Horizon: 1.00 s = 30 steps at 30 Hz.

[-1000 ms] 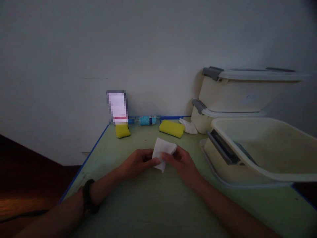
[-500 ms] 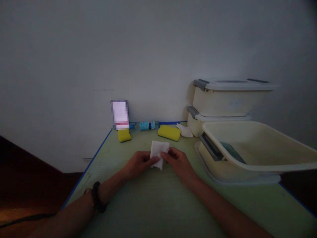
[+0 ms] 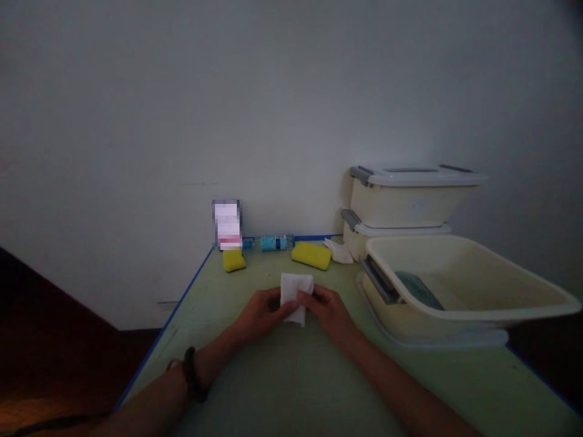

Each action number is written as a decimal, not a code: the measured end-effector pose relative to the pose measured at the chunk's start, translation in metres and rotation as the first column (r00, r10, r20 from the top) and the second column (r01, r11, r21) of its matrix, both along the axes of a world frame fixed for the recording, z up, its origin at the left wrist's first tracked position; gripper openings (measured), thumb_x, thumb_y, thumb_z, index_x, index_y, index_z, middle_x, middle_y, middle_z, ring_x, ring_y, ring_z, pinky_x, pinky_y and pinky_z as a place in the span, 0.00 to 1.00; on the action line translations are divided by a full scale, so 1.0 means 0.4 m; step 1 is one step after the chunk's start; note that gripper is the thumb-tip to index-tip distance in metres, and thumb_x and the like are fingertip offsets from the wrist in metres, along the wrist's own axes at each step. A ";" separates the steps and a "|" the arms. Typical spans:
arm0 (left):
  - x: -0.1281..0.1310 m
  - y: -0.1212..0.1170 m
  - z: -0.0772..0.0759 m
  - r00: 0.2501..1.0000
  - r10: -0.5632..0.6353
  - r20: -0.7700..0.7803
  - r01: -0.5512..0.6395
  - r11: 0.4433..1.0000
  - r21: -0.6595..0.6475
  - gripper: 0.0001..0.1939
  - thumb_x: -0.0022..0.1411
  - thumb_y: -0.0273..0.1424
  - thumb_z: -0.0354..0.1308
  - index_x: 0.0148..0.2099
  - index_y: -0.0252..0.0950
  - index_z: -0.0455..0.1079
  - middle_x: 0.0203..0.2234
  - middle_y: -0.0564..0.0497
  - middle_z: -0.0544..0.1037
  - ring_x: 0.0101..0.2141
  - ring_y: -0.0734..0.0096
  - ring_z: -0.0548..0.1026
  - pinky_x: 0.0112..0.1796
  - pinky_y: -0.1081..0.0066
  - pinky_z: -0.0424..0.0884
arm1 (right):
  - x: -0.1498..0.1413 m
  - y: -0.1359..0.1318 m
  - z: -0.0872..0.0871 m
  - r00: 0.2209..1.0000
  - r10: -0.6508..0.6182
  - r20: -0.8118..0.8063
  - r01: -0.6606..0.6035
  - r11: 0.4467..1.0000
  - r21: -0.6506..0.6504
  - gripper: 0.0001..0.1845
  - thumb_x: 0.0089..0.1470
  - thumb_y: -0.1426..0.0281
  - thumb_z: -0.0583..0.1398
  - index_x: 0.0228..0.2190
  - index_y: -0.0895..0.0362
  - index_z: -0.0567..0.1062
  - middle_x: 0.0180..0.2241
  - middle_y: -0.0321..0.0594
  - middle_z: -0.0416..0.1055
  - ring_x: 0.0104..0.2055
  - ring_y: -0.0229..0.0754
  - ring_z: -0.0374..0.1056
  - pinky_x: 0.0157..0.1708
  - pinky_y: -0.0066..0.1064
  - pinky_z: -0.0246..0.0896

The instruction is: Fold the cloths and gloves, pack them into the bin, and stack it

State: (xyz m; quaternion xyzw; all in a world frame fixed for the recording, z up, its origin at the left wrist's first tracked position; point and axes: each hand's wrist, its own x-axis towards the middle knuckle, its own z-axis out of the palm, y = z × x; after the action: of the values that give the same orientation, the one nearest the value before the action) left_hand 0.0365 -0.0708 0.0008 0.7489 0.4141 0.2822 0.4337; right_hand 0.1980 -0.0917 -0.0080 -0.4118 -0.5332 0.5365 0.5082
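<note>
A small folded white cloth (image 3: 294, 284), perhaps a paper tissue, is held up between both hands over the middle of the table. My left hand (image 3: 260, 312) pinches its left edge, thumb across the front. On the other side, my right hand (image 3: 331, 309) grips the right edge, its thumb pressed to the cloth's face. The fingers behind the cloth are hidden. Beyond the hands lies a yellow sponge (image 3: 311, 255), and a crumpled white cloth (image 3: 339, 250) rests to its right.
A clear bottle with a blue label (image 3: 274, 243) lies by the wall. At the far left, a phone-like screen (image 3: 227, 223) stands at a smaller yellow sponge (image 3: 234, 260). On the right, an open cream bin (image 3: 501, 328) holds a greenish thing (image 3: 416, 290); lidded bins (image 3: 401, 203) are stacked behind.
The view has tilted slightly, so everything sits a little lower in the picture. Both hands keep their hold on the white cloth, whose lower part has shifted slightly.
</note>
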 end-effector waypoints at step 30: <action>0.297 0.045 0.205 0.987 0.019 0.160 -0.006 0.997 -0.080 0.24 0.59 0.47 0.41 0.47 0.33 0.57 0.42 0.41 0.65 0.37 0.64 0.67 0.25 0.72 0.68 | 0.291 -0.050 0.299 0.949 -0.302 0.094 0.293 0.951 0.098 0.15 0.43 0.64 0.61 0.33 0.59 0.73 0.29 0.39 0.74 0.25 0.35 0.67 0.25 0.27 0.60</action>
State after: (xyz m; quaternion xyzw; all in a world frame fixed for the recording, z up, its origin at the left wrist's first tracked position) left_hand 0.1554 -0.0527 0.0829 0.7034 0.3933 0.3276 0.4932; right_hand 0.3145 -0.1119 0.1115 -0.4946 -0.5133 0.4080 0.5704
